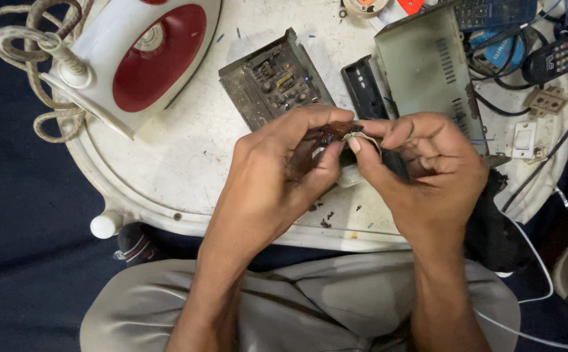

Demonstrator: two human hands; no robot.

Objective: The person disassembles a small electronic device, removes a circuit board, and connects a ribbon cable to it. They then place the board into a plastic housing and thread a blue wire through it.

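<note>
Over the front of a round white table (pixel 166 169), my left hand (pixel 277 176) and my right hand (pixel 421 176) meet fingertip to fingertip. Together they pinch a small brown circuit board (pixel 328 135), with a pale flat ribbon cable (pixel 352 173) hanging from it between the thumbs. Most of the small part is hidden by my fingers. A dark open circuit board in a metal tray (pixel 274 78) lies just beyond my left hand. Beside it lie a black plastic piece (pixel 362 88) and a grey metal box cover (pixel 427 65).
A red and white clothes iron (pixel 137 58) with a coiled braided cord (pixel 29 39) lies at the table's far left. Remote controls (pixel 558 55), black cables and a white switch (pixel 524 140) crowd the right side. A white wire (pixel 538 261) trails by my right knee.
</note>
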